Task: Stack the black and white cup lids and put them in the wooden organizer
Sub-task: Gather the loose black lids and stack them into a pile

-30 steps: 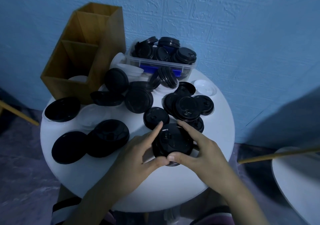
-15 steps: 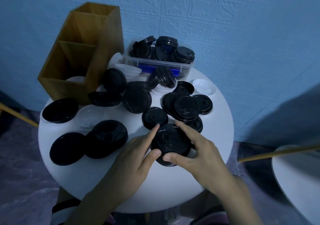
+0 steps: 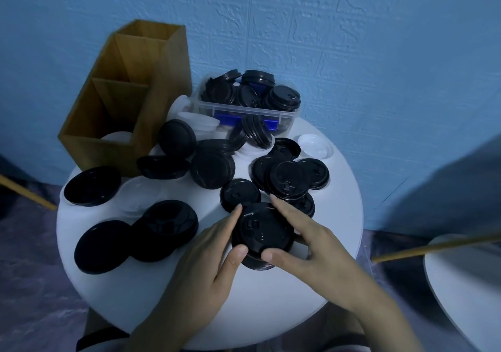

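Note:
A short stack of black lids point(image 3: 261, 229) sits near the front of the round white table point(image 3: 339, 216). My left hand point(image 3: 214, 259) grips its left side with thumb and forefinger. My right hand point(image 3: 303, 243) holds the right side the same way. Several loose black lids point(image 3: 290, 179) lie just beyond it, more black lids point(image 3: 168, 220) lie at the left, and white lids point(image 3: 199, 120) rest farther back. The wooden organizer point(image 3: 151, 102) stands at the back left, with a white lid point(image 3: 118, 136) showing in its front compartment.
A clear plastic bin point(image 3: 244, 110) heaped with black lids stands at the back against the blue wall. A second white table point(image 3: 466, 284) and a wooden rod point(image 3: 433, 246) are at the right. A single white lid point(image 3: 314, 145) lies at the table's back right.
Both hands have closed in on the stack, the left forefinger dropping from above the lid to its edge. The stack has stayed in about the same place.

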The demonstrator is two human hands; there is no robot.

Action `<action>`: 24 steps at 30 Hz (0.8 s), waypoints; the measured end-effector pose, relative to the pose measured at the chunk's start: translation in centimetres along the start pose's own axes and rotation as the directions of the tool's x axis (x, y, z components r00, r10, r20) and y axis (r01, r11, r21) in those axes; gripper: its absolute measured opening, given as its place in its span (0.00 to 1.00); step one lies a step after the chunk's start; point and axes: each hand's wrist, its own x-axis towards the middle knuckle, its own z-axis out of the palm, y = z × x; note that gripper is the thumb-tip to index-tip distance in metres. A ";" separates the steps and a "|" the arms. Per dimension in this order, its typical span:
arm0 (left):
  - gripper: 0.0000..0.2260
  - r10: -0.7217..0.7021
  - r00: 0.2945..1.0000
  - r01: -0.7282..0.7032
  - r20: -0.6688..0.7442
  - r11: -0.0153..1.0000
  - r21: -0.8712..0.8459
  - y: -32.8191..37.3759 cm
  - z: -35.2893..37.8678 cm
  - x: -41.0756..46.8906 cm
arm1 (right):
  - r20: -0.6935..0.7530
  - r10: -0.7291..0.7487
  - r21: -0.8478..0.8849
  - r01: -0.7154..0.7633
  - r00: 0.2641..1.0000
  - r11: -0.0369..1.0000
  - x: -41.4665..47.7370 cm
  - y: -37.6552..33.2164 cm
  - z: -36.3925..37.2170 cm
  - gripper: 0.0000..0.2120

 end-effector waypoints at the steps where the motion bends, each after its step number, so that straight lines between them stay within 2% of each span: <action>1: 0.25 -0.008 1.000 0.008 -0.007 1.000 -0.010 -0.1 0.0 0.1 | -0.004 -0.002 0.013 0.003 1.000 1.000 0.0 0.1 -0.3 0.39; 4: 0.26 -0.018 0.999 0.017 -0.029 0.999 -0.028 0.0 -0.2 0.2 | -0.041 -0.011 0.006 0.011 0.999 1.000 0.1 0.4 -0.6 0.36; 8: 0.31 -0.008 0.999 0.006 -0.033 0.998 -0.059 0.7 -0.1 0.6 | -0.044 -0.026 0.001 0.026 0.999 1.000 0.9 0.5 -0.6 0.37; 11: 0.37 -0.044 0.998 0.040 -0.033 0.994 -0.103 0.9 -0.1 1.0 | 0.010 -0.043 -0.007 0.043 0.999 0.999 1.4 0.5 -1.2 0.36; 14: 0.36 -0.083 0.996 0.078 -0.026 0.985 -0.152 0.9 0.1 1.2 | 0.069 -0.050 0.008 0.050 0.996 0.999 1.9 0.5 -2.4 0.30; 16: 0.35 -0.087 0.995 0.081 -0.043 0.988 -0.133 0.8 0.2 1.2 | -0.048 -0.073 -0.001 0.073 0.996 0.997 2.7 0.4 -3.4 0.21; 18: 0.35 -0.087 0.995 0.081 -0.055 0.991 -0.106 0.7 0.2 1.2 | -0.228 -0.118 -0.233 0.063 0.967 0.970 4.1 1.1 -4.5 0.17; 20: 0.35 -0.092 0.994 0.086 -0.053 0.992 -0.093 0.7 0.3 1.3 | -0.231 -0.139 -0.478 0.012 0.963 0.878 5.8 1.7 -5.5 0.24; 22: 0.35 -0.097 0.994 0.092 -0.046 0.991 -0.096 0.8 0.3 1.2 | -0.120 -0.032 -0.538 -0.038 0.992 0.842 7.1 2.1 -5.8 0.35; 24: 0.35 -0.100 0.994 0.094 -0.047 0.990 -0.105 0.9 0.2 1.2 | -0.064 -0.010 -0.550 -0.027 0.998 0.835 8.0 2.5 -5.5 0.38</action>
